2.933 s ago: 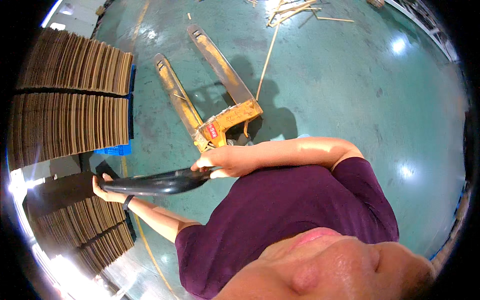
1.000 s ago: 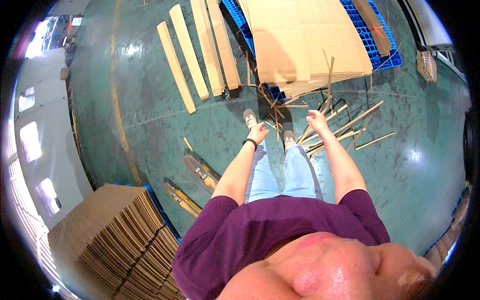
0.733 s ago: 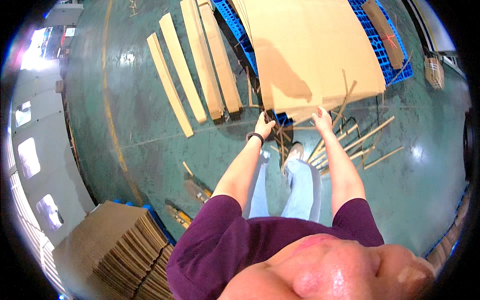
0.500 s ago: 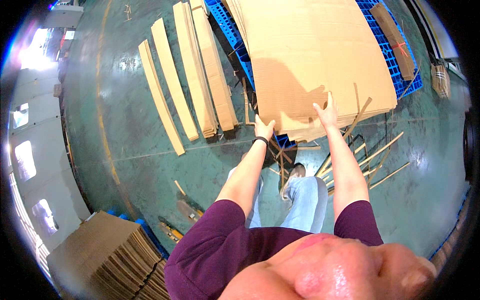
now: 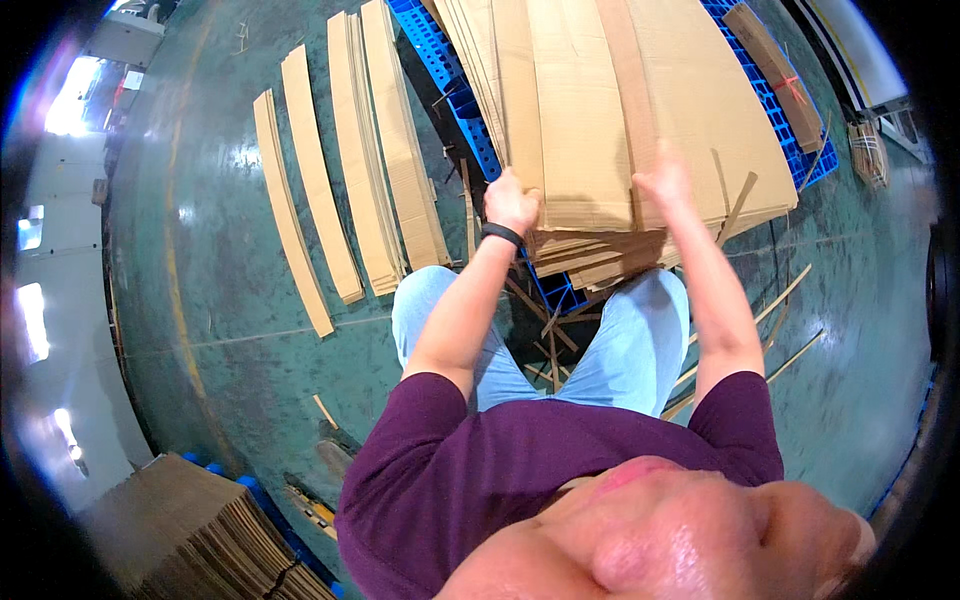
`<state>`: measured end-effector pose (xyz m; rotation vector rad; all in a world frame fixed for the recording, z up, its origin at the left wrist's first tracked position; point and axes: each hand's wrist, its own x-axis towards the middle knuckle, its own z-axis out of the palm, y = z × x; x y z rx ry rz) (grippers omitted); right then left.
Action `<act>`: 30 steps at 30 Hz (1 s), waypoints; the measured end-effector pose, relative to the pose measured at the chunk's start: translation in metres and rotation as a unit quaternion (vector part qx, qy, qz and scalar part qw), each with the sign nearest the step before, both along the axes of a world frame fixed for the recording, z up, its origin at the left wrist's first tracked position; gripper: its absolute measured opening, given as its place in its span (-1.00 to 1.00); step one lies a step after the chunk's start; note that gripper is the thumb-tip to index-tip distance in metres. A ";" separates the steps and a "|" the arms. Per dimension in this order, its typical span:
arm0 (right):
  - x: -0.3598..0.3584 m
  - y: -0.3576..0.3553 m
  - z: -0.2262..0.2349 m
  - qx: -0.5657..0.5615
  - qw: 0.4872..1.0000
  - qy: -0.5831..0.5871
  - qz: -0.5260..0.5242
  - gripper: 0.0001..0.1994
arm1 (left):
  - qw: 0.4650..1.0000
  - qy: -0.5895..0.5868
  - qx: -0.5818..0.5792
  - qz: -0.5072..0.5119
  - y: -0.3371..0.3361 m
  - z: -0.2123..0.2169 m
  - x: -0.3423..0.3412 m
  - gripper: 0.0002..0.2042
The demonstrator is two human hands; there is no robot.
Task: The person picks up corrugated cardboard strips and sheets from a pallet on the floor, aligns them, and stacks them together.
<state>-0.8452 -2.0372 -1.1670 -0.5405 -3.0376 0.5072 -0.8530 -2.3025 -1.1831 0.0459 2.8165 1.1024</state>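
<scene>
Leans with both hands over a broad stack of tan corrugated cardboard sheets, piled on a blue plastic grid pallet straight ahead. Seems to grip the near left edge of the upper sheets with the left hand, fingers curled in, above a black wristband; holds the right hand over the near part of the stack, too blurred to tell if clasped or merely laid flat. Cannot tell the number of layers caught. Could skew the pile by pinching too many sheets at once, or crease the upper ones by squeezing inward, given the bowed panel between the hands. Could also nick skin on the thin cut edges, or trip on the thin tan strips scattered by the near side. Meets uneven, fanned edges along the near and left sides, with light blue jeans bent close to the pallet corner. Finds tighter room leftward, beside long flat tan cardboard strips; has a red-tied brown bundle at far right and wider space over the green floor to the right, beyond the scattered strips
</scene>
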 end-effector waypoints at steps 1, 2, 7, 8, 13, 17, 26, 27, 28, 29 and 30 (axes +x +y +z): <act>0.008 -0.029 0.014 0.026 0.998 -0.026 0.041 -0.49 | 0.996 -0.026 -0.086 -0.015 0.010 0.016 0.010 -0.71; 0.017 -0.052 0.027 0.051 0.994 -0.054 0.084 -0.57 | 0.986 -0.052 -0.152 -0.033 0.022 0.034 0.019 -0.77; 0.039 -0.015 0.032 -0.503 0.863 0.047 0.018 -0.52 | 0.810 -0.250 0.530 0.029 -0.058 0.027 0.021 -0.62; 0.037 0.001 0.034 -0.669 0.741 0.053 -0.034 -0.50 | 0.795 -0.260 0.547 0.038 -0.077 0.019 0.021 -0.64; 0.062 -0.026 0.008 -0.710 0.698 -0.003 -0.096 -0.50 | 0.818 -0.272 0.505 0.041 -0.058 -0.008 0.056 -0.60; 0.074 -0.041 -0.018 -0.542 0.837 -0.048 -0.062 -0.57 | 0.780 -0.306 0.545 0.037 -0.041 -0.023 0.077 -0.55; 0.090 -0.069 0.005 -0.732 0.661 0.031 -0.160 -0.43 | 0.700 -0.409 0.585 -0.026 -0.075 -0.033 0.080 -0.53; 0.092 -0.073 0.007 -0.756 0.637 0.004 -0.151 -0.43 | 0.697 -0.425 0.576 -0.043 -0.072 -0.035 0.081 -0.54; 0.093 -0.076 0.009 -0.777 0.614 -0.025 -0.137 -0.42 | 0.698 -0.397 0.594 -0.042 -0.066 -0.023 0.089 -0.57; 0.094 -0.080 0.012 -0.796 0.590 -0.055 -0.123 -0.42 | 0.742 -0.354 0.567 -0.051 -0.066 -0.036 0.092 -0.59; 0.098 -0.085 0.016 -0.776 0.619 -0.061 -0.106 -0.42 | 0.779 -0.311 0.541 -0.060 -0.063 -0.037 0.094 -0.61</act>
